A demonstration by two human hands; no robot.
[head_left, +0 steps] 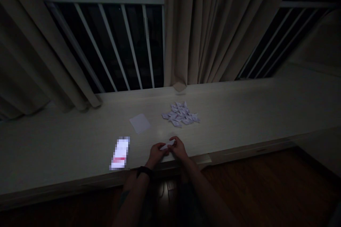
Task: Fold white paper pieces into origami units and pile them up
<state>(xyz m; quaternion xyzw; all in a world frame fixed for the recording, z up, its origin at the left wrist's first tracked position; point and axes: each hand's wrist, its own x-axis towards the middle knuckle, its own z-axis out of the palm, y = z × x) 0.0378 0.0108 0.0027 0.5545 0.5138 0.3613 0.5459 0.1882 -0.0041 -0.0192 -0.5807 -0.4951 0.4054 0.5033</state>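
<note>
Between my two hands, just above the front edge of the ledge, is a small folded piece of white paper [167, 144]. My left hand [157, 153], with a dark band on its wrist, pinches the paper's left end. The right end is gripped by the fingers of my right hand [179, 148]. Beyond the hands lies a pile of several folded white paper pieces [181, 114] with pointed ends. A flat, squarish stack of white paper [140, 123] rests left of that pile. How the held paper is creased is too dim to tell.
A lit phone [119, 153], its screen blurred out, lies on the pale ledge [234, 113] to the left. Beige curtains [197, 28] and white window railings [125, 42] stand behind the ledge. A dark wooden floor [255, 184] is below its front edge.
</note>
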